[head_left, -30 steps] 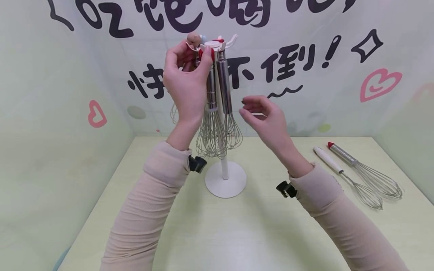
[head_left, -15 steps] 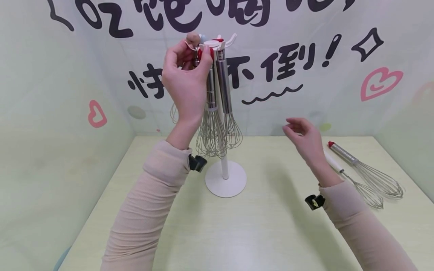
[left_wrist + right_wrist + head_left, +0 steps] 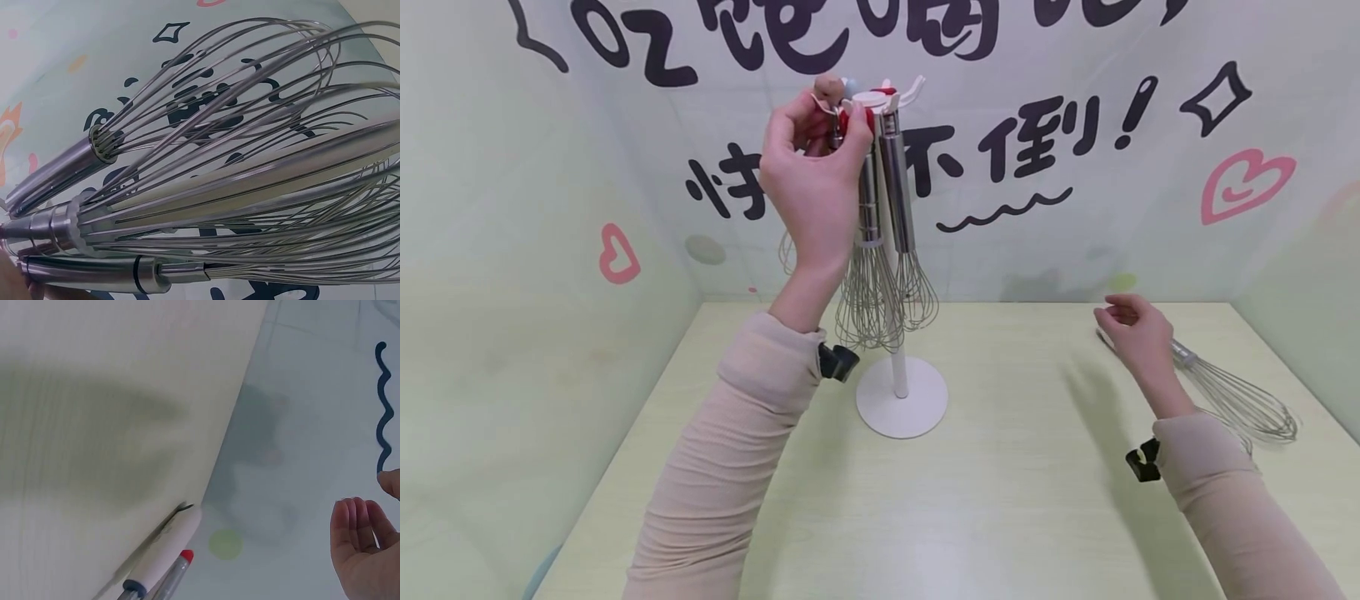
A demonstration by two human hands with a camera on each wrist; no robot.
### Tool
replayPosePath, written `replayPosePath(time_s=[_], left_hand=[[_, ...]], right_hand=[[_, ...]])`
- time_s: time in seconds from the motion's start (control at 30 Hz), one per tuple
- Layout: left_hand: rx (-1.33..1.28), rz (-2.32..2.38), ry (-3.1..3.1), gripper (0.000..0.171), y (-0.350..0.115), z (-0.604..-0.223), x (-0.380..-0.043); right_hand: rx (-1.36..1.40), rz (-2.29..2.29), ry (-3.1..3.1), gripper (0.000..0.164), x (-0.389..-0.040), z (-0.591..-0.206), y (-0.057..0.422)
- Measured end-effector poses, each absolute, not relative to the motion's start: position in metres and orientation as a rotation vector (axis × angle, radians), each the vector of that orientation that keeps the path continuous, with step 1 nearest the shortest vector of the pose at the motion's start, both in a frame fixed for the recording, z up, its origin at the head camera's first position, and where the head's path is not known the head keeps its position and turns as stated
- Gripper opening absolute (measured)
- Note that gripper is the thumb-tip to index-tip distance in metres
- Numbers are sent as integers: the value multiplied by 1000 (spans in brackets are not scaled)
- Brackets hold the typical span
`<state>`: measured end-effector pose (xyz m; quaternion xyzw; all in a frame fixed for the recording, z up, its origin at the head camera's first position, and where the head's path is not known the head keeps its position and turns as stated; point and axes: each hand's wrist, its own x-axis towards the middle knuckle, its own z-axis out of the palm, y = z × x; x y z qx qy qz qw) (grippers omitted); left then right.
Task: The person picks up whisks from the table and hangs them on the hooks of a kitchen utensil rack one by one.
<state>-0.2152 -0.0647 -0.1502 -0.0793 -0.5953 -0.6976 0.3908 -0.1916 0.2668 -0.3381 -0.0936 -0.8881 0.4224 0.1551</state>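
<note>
My left hand [image 3: 812,183] holds the top of a white whisk stand [image 3: 917,412], thumb on the red handle end of a hanging whisk [image 3: 869,204], fingers curled behind the hooks. A second steel whisk [image 3: 897,183] hangs just right of it. The left wrist view looks along several hanging whisks, with a steel handle [image 3: 90,272] lowest. My right hand [image 3: 1142,342], loosely curled around nothing, hovers over two whisks at the table's right. The right wrist view shows the white-handled whisk [image 3: 165,547] beside the red-tipped steel whisk [image 3: 174,580]; in the head view the hand hides their handles partly.
The stand's round base rests on the pale wooden table [image 3: 1000,500], near its middle. Behind rises a light cloth backdrop [image 3: 1037,242] with black lettering and pink hearts. Side panels close in the table left and right.
My right hand has moved right and down, away from the stand and over the whisks on the table. The left hand keeps its hold at the stand's top.
</note>
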Motion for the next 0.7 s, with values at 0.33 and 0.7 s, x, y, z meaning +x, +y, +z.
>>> replayPosePath(time_s=[0.33, 0.7], left_hand=[[-202, -1764, -1510, 32, -64, -151, -217], [-187, -1752, -1515, 33, -64, -150, -217]], right_hand=[[-293, 967, -2705, 42, -183, -358, 301], [-276, 849, -2789, 42, -175, -374, 329]])
